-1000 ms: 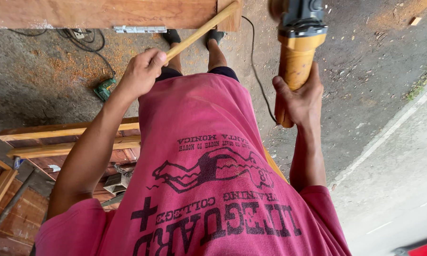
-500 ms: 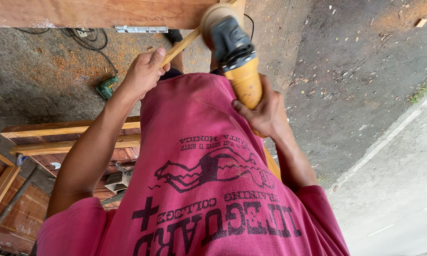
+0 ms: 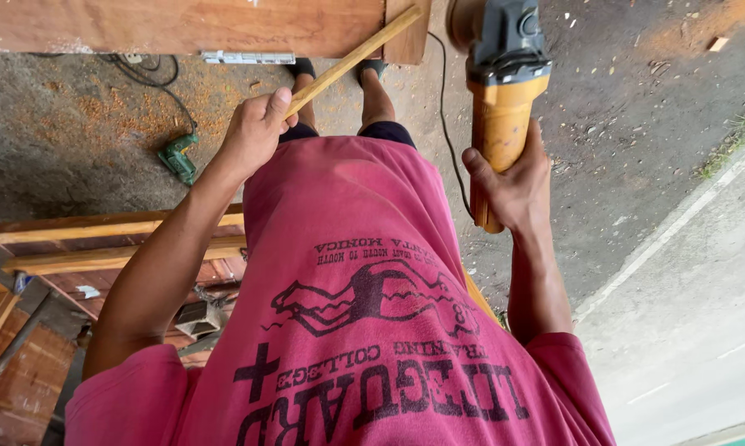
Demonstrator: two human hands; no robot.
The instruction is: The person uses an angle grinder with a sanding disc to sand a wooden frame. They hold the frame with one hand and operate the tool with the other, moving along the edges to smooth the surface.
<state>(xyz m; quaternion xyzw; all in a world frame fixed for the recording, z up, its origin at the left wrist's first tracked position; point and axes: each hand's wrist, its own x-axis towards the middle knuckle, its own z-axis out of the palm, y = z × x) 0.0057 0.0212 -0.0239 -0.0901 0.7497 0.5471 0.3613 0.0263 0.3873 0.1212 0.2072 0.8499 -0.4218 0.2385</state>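
With the left hand [image 3: 252,136] clamped on a thin wooden stick [image 3: 352,59] and the right hand [image 3: 513,177] gripping a yellow grinder [image 3: 500,91] lifted beside it, sanding looks paused; resuming needs disc against wood.

A green drill [image 3: 177,157] lies on the sawdust-strewn floor [image 3: 75,140] — wooden frames [image 3: 99,239] nearby.
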